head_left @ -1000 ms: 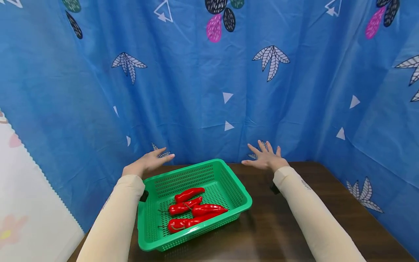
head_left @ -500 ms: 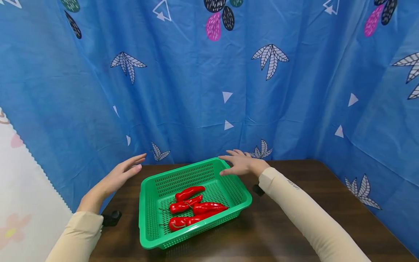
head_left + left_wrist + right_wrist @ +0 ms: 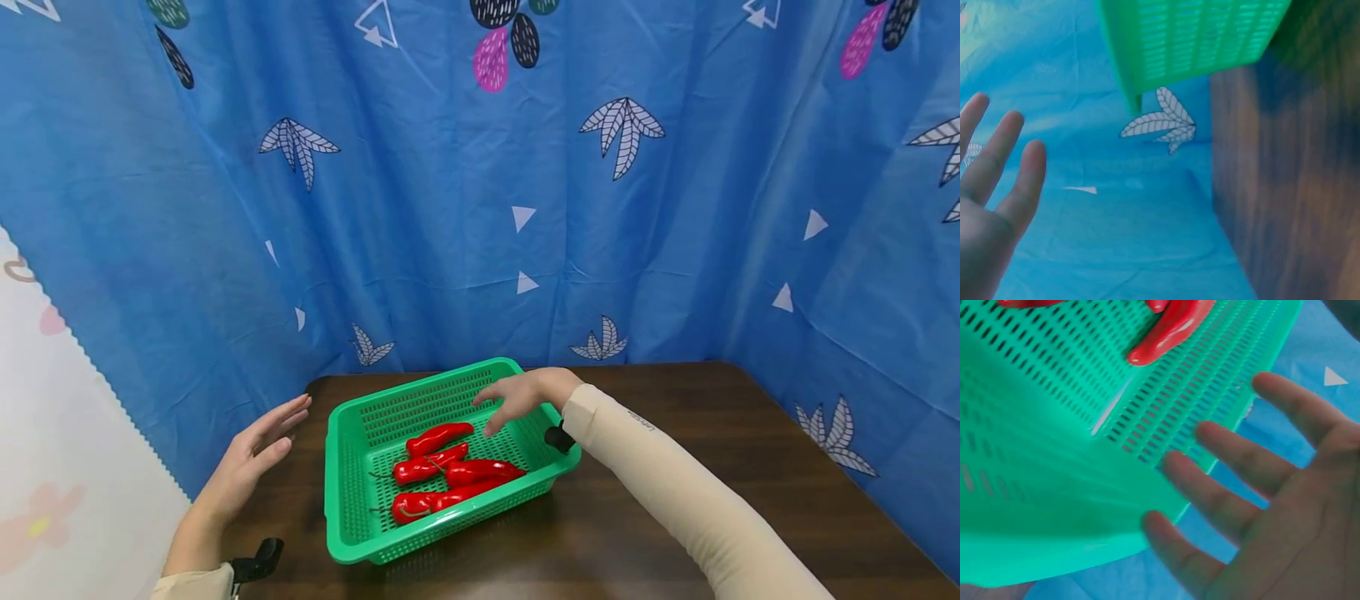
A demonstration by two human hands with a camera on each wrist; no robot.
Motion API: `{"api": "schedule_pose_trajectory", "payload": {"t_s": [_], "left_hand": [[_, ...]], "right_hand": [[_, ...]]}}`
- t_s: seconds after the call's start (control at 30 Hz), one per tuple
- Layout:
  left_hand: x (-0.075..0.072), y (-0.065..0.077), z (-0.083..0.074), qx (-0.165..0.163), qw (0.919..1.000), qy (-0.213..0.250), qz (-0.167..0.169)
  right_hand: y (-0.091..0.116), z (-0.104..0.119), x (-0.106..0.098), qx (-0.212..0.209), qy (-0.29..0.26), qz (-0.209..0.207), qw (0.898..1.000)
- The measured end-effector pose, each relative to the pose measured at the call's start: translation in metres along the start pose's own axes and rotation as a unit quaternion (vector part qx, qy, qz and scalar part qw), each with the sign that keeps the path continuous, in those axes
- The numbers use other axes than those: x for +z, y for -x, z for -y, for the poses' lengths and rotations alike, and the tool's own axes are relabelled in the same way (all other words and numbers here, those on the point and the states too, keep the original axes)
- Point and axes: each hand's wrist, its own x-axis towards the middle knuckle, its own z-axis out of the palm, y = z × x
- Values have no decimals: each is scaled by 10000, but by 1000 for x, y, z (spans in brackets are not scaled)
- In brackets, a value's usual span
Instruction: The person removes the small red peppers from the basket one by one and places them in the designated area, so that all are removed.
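Note:
A green perforated plastic basket [image 3: 352, 550] stands on the dark wooden table. Several glossy red peppers [image 3: 480, 472] lie in it, some with thin dark stems. My right hand [image 3: 525, 394] hovers over the basket's right end, fingers spread and holding nothing; in the right wrist view, the spread fingers [image 3: 1222, 456] overlap the basket's wall, and one red pepper [image 3: 1175, 331] shows beyond them. My left hand [image 3: 243, 458] is left of the basket and apart from it, with fingers extended and nothing in them. The left wrist view shows its fingers [image 3: 1025, 181] away from the basket wall [image 3: 1191, 44].
The wooden table [image 3: 675, 467] extends right of the basket. A blue patterned curtain [image 3: 450, 208] hangs along the back and right side. A white cloth with a flower print [image 3: 67, 467] hangs at the left. Black straps with small mounts [image 3: 255, 562] sit at the wrists.
My right hand has moved left, from right of the basket to over its right end. My left hand has drawn back left and toward me, away from the basket. The peppers stay put.

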Motion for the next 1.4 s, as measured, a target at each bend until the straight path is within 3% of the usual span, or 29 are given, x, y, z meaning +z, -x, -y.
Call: {"api": "schedule_pose_trajectory", "payload": {"t_s": [0.17,0.37,0.73,1.1,1.4], "left_hand": [[13,13,15,11,9998,210,39],[25,24,22,-69,9983,579,-38],[43,26,27,-581,9981,-149,-135],[54,24,33,-561,9981,173,171],[60,23,40,-904,9935,609,330]], "right_hand": [[-6,12,-4,-70,57,483,9988],[-25,20,-4,-361,62,612,9975],[-47,6,0,-555,-1024,873,9893],[-59,-7,10,-266,-1285,1147,9847],[-66,-8,19,-64,-1429,1629,9762]]}}
